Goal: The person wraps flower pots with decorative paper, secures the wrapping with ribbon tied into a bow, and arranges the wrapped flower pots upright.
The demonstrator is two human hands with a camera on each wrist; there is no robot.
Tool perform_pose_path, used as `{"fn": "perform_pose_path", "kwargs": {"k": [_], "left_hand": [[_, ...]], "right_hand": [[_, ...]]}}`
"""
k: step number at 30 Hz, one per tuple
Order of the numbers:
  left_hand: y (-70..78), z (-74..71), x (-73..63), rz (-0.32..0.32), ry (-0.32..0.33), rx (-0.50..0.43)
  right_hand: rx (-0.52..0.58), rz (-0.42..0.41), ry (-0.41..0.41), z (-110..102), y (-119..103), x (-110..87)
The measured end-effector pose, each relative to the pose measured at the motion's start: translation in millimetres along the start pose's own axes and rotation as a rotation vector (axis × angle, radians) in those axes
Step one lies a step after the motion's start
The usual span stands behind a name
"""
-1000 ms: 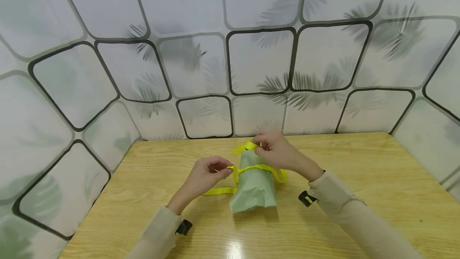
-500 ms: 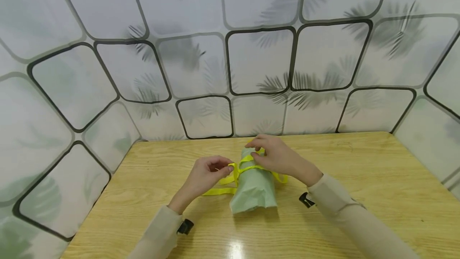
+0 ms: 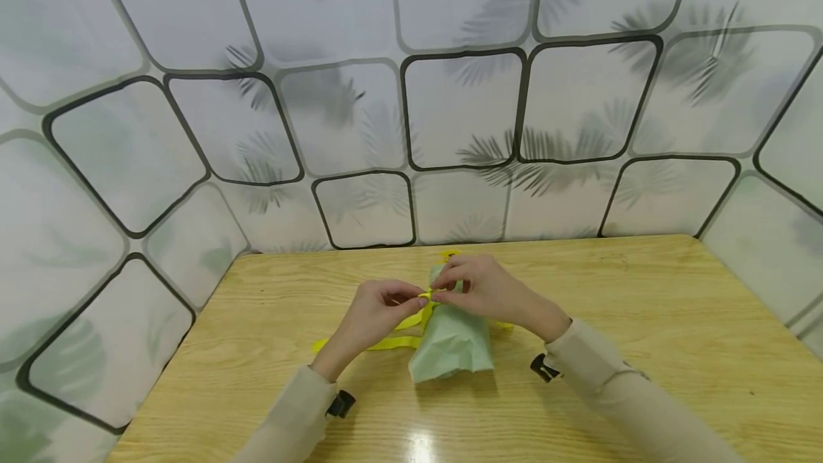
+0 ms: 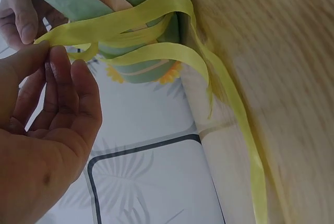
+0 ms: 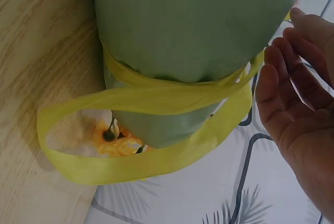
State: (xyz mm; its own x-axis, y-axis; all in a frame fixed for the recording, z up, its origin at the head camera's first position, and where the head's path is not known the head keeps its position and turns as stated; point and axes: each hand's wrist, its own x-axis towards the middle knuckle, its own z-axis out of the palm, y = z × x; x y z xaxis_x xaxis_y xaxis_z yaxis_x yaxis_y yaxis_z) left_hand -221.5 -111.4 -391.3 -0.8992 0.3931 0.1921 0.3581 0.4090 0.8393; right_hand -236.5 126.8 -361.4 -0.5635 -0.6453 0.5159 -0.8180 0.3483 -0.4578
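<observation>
A bouquet [image 3: 453, 349] wrapped in pale green paper lies on the table, and yellow ribbon [image 4: 141, 12] runs around it. My left hand [image 3: 366, 316] pinches the ribbon between thumb and fingertips above the bouquet's left side. Right beside those fingertips, my right hand [image 3: 491, 295] pinches the ribbon too, its fingers over the wrapping. A broad loop of ribbon [image 5: 130, 166] hangs off the bouquet's right side in the right wrist view. Orange-yellow flowers [image 5: 117, 138] show at the far end. The exact crossing of the ribbon is hidden behind the fingers.
Loose ribbon ends trail left across the wooden table [image 3: 270, 391]. Behind the table's far edge stands a pale wall covering [image 3: 463, 113] with dark-lined squares and leaf shapes. A black clip [image 3: 341, 404] sits at the left cuff, another black clip [image 3: 545, 368] at the right.
My right hand has come from the bouquet's far end down and left with the ribbon, until its fingertips met those of my left hand. The left hand has shifted slightly right.
</observation>
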Motion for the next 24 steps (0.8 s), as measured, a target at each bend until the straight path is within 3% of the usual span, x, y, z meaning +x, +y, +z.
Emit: {"fn": "perform_pose_path", "kwargs": {"k": [10,16,22,24], "left_hand": [[0.1,4.4,0.3,0.032,-0.025,-0.017],[-4.6,0.3,-0.8,0.014,-0.059,-0.016],[-15.4,-3.3,8.4,-0.038,0.032,0.055],[-18.8,-3.0,12.8,-0.051,0.029,0.097]], "right_hand": [[-0.017,-0.024,0.008,7.1,4.2,-1.8],[-0.012,0.02,0.004,8.8,2.4,-2.5],[-0.035,0.053,0.026,6.9,1.4,-2.9],[-0.046,0.056,0.032,5.9,1.5,-3.2]]}}
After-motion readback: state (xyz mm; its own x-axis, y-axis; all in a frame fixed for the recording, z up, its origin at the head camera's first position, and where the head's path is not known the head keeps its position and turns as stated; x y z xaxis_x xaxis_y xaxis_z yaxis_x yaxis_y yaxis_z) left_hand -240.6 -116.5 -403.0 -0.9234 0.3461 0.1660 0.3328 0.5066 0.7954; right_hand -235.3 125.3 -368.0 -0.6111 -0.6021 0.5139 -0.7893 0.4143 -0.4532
